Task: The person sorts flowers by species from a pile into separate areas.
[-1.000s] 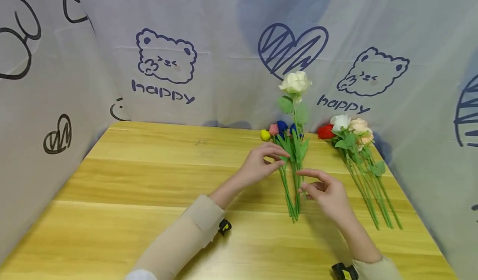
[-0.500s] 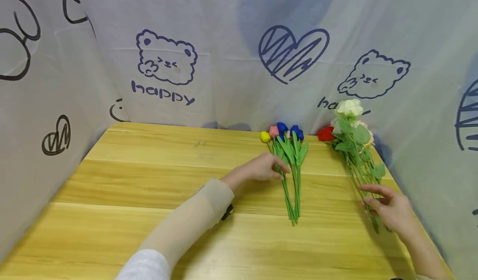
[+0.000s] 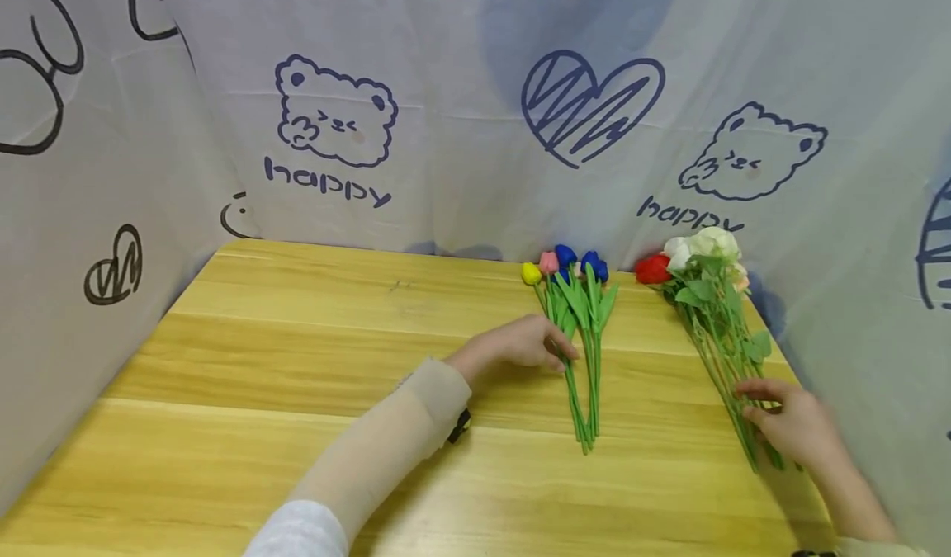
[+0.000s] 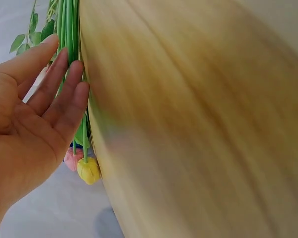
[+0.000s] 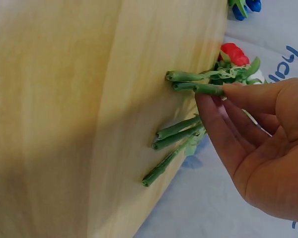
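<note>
My right hand [image 3: 798, 421] pinches the stem [image 5: 207, 89] of a cream-white rose [image 3: 715, 245] near its lower end, between thumb and fingers. That rose lies over a bunch with a red rose [image 3: 654, 269], another white rose [image 3: 676, 253] and peach blooms partly hidden beneath it. My left hand [image 3: 520, 342] is at the stems of the tulip bunch, its fingers loosely extended and gripping nothing. A yellow tulip [image 4: 89, 171] and a pink tulip [image 4: 73, 158] show below that hand in the left wrist view. Blue tulips [image 3: 593, 265] lie at the bunch's far end.
Both bunches lie on a wooden table [image 3: 297, 359], tulips right of the middle, roses near the right edge. Several cut stem ends [image 5: 161, 166] show beside the held one in the right wrist view. A printed cloth [image 3: 461, 70] hangs behind the table.
My right hand has carried the cream-white rose from above the tulips to the right and lowered it onto the rose bunch. My left hand has dropped slightly lower along the tulip stems.
</note>
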`<state>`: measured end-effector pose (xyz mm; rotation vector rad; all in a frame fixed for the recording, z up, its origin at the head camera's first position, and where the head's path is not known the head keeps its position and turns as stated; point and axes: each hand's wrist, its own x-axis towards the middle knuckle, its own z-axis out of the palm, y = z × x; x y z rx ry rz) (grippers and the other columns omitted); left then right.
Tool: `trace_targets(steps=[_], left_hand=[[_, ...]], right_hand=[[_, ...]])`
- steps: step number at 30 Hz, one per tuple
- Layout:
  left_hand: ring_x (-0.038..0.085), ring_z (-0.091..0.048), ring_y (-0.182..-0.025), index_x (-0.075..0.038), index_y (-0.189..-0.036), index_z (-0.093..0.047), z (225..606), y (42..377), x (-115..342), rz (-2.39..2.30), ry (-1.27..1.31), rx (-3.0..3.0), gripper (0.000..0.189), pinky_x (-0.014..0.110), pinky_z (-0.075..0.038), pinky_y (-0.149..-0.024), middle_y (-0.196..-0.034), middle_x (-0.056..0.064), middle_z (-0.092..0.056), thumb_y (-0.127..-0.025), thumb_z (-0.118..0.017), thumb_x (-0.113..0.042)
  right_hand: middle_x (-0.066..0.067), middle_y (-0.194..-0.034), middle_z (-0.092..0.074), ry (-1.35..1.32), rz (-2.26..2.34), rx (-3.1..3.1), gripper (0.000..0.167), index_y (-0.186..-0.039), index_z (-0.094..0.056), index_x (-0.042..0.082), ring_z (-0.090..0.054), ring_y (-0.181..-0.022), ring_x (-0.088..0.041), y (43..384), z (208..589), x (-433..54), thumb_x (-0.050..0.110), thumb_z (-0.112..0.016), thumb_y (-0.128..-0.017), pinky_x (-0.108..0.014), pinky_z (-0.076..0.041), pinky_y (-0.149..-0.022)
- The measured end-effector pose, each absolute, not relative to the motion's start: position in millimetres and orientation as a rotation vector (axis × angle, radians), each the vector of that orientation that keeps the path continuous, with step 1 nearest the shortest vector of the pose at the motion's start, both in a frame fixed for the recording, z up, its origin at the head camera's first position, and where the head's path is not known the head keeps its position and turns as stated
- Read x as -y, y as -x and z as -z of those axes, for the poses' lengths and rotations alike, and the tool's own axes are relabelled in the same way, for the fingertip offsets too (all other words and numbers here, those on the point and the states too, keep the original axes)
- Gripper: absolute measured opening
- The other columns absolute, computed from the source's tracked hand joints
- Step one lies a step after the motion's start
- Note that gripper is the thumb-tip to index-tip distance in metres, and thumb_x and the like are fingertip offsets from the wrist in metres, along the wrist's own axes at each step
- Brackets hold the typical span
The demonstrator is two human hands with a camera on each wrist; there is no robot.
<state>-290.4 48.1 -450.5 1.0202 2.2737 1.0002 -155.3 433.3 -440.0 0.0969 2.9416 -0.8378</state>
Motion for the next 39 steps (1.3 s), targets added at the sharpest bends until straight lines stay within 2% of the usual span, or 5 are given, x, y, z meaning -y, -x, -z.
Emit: trace_targets(steps=[5, 11, 18, 28, 39], left_hand=[[0.006, -0.066, -0.097, -0.007, -0.122, -0.078, 455.3, 287.2, -49.8, -1.010, -1.014, -2.254, 0.028, 0.017, -0.053, -0.085, -0.118, 0.004, -0.077, -0.094, -0.078, -0.005], [0.006, -0.065, -0.097, -0.009, -0.121, -0.079, 456.8, 286.7, -48.7, -1.018, -0.999, -2.264, 0.027, 0.018, -0.053, -0.084, -0.117, 0.002, -0.076, -0.094, -0.078, -0.007], [0.005, -0.066, -0.095, -0.008, -0.123, -0.078, 458.7, 287.0, -46.8, -1.066, -1.025, -2.257, 0.028, 0.018, -0.053, -0.082, -0.117, 0.004, -0.076, -0.094, -0.077, -0.007], [0.026, -0.058, -0.131, -0.011, -0.143, -0.064, 449.9, 277.8, -11.4, -1.273, -0.919, -2.366, 0.043, 0.036, -0.051, -0.106, -0.148, 0.006, -0.059, -0.101, -0.071, -0.020], [0.039, -0.023, -0.156, -0.009, -0.162, -0.036, 433.2, 253.7, 78.6, -0.929, -0.642, -3.070, 0.067, 0.057, -0.019, -0.126, -0.171, 0.014, -0.023, -0.109, -0.049, -0.048]], right_hand=[[-0.033, -0.116, -0.068, -0.132, 0.750, -2.921, 0.040, -0.138, -0.059, -0.007, -0.067, -0.070, -0.023, 154.2, 443.4, -434.5, 0.004, -0.063, -0.100, -0.038, -0.050, -0.053], [-0.039, -0.122, -0.064, -0.095, 0.656, -2.979, 0.038, -0.133, -0.064, -0.005, -0.071, -0.091, -0.039, 155.7, 445.3, -433.9, 0.005, -0.066, -0.096, -0.036, -0.049, -0.060], [-0.037, -0.118, -0.065, -0.114, 0.628, -3.051, 0.041, -0.133, -0.063, -0.008, -0.069, -0.088, -0.041, 158.8, 434.0, -428.2, 0.018, -0.064, -0.101, -0.048, -0.054, -0.063], [-0.032, -0.140, -0.054, 0.094, 0.817, -3.461, 0.040, -0.137, -0.061, -0.001, -0.056, -0.113, -0.051, 165.9, 424.7, -390.4, 0.019, -0.065, -0.103, -0.067, -0.046, -0.082], [-0.023, -0.166, -0.029, 0.262, 0.879, -3.434, 0.064, -0.162, -0.034, 0.006, -0.029, -0.147, -0.055, 186.5, 427.6, -357.8, 0.035, -0.053, -0.109, -0.075, -0.024, -0.114]])
